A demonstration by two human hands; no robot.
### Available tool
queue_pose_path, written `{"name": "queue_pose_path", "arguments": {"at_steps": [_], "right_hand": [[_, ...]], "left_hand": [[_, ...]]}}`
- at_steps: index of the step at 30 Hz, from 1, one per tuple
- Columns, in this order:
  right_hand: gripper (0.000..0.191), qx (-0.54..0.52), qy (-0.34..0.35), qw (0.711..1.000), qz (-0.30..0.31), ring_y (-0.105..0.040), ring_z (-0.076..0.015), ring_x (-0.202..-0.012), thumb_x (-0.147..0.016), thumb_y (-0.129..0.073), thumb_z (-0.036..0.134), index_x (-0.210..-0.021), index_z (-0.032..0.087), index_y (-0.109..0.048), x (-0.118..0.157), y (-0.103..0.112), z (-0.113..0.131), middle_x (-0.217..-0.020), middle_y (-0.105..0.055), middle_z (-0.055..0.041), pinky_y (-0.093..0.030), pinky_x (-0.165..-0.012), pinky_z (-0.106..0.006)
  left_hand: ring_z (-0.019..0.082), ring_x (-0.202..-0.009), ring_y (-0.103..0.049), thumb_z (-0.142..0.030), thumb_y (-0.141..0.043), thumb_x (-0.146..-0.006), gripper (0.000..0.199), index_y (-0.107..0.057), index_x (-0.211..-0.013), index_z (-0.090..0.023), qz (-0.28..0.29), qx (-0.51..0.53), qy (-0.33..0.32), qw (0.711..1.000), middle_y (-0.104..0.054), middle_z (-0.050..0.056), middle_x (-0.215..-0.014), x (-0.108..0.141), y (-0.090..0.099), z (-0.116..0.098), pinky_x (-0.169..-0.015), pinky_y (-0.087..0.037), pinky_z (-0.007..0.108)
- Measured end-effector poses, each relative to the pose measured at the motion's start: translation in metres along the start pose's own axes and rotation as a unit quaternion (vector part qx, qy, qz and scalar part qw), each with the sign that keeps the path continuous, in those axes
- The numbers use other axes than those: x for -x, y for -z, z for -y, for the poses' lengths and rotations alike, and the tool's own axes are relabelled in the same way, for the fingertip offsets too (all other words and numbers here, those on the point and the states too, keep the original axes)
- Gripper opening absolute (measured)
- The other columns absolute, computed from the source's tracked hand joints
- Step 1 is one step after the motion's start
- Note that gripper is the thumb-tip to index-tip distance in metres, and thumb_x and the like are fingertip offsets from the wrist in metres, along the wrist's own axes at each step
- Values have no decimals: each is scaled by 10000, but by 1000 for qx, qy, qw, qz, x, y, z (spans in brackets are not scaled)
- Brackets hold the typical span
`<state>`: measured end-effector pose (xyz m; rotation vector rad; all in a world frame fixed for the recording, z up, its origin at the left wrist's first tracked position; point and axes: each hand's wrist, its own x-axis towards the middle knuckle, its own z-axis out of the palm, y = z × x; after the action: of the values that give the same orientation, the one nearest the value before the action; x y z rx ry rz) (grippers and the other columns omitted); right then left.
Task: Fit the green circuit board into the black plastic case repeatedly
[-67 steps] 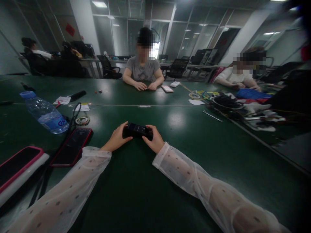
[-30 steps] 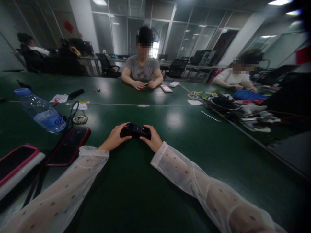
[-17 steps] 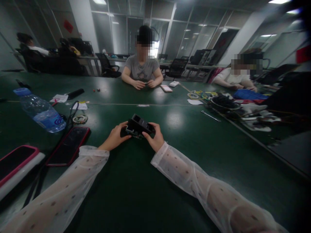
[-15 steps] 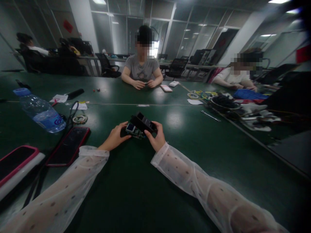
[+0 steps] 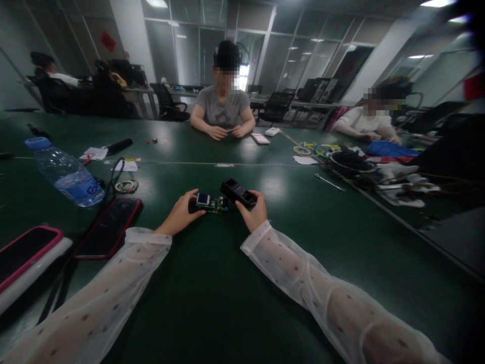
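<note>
My left hand (image 5: pixel 182 214) grips the left end of a green circuit board (image 5: pixel 215 204) with a small square screen, thumb below and fingers above. My right hand (image 5: pixel 254 211) holds a black plastic housing (image 5: pixel 237 192) by its right end, tilted, with openings in its upper face. The housing is just up and to the right of the board, and the two look apart or barely overlapping. Both are over the dark green table (image 5: pixel 212 293), in front of me.
On the left are a water bottle (image 5: pixel 68 174), a red-edged phone (image 5: pixel 109 227), another phone (image 5: pixel 26 255) and a bracelet (image 5: pixel 126 186). A wrench (image 5: pixel 329 182) and a cable pile (image 5: pixel 352 162) lie right. A person (image 5: pixel 223 106) sits opposite, another (image 5: pixel 369 121) at right.
My right hand has moved right with the black housing, off the circuit board, so more of the board shows. My left hand still holds the board in nearly the same place.
</note>
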<state>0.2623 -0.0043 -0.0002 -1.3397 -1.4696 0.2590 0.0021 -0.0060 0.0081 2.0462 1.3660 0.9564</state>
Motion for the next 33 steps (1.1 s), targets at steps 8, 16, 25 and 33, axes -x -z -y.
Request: {"name": "queue_pose_path", "arguments": {"at_steps": [8, 16, 25, 33], "right_hand": [[479, 68, -21, 997, 30, -557, -298, -977, -676, -673, 360, -1069, 188, -461, 3, -5, -3, -1034, -561, -116, -446, -861, -501], [605, 92, 22, 992, 89, -551, -330, -1011, -667, -719, 411, -1162, 173, -466, 6, -4, 6, -1074, -555, -140, -461, -853, -536], [676, 102, 52, 988, 105, -532, -326, -1021, -664, -739, 434, -1208, 156, -450, 6, -4, 7, -1103, -530, -149, -477, -853, -532], [552, 94, 68, 988, 101, -515, -312, -1053, -717, -648, 295, -1210, 146, -448, 6, -4, 5, -1120, -522, -150, -467, -879, -516]], "left_hand": [[300, -1164, -522, -429, -697, -740, 747, -346, -1362, -212, -16, -17, 0, 1000, -533, 137, -1238, 0, -3, 4, -963, -413, 523], [307, -1179, -508, -438, -700, -734, 746, -353, -1358, -218, -15, -23, -5, 1000, -507, 141, -1278, 0, -4, 5, -964, -414, 527], [304, -1165, -511, -436, -699, -735, 723, -378, -1343, -211, -16, -36, -4, 999, -502, 134, -1279, -1, -3, 4, -959, -422, 514], [305, -1188, -496, -418, -696, -745, 720, -365, -1356, -229, -7, -19, -1, 1000, -496, 130, -1298, -1, -3, 4, -970, -406, 524]]}}
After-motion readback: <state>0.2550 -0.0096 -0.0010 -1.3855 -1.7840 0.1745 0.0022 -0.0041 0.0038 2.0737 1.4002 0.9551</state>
